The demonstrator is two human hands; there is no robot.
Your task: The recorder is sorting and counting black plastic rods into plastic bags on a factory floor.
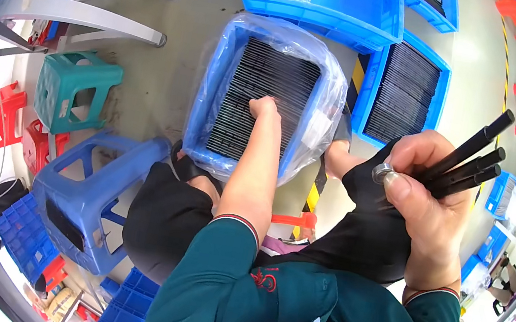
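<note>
In front of me a blue crate [201, 107], lined with clear plastic film, holds a row of thin black rods [280, 69] lying side by side. My left hand [265, 105] reaches down onto these rods with its fingers curled; whatever the fingertips pinch is hidden beneath the hand. Raised at the right, my right hand [433, 214] is closed around several black tubes [468, 152], their ends sticking out past the fingers. Between its thumb and forefinger sits a small silvery metal ring-shaped piece [379, 172].
A larger blue bin [319, 18] stands beyond the crate. Another blue crate [441, 89] of black rods is at the right. A blue stool [87, 180] and a green stool [54, 93] stand at the left, near white table legs [111, 17]. My knees flank the crate.
</note>
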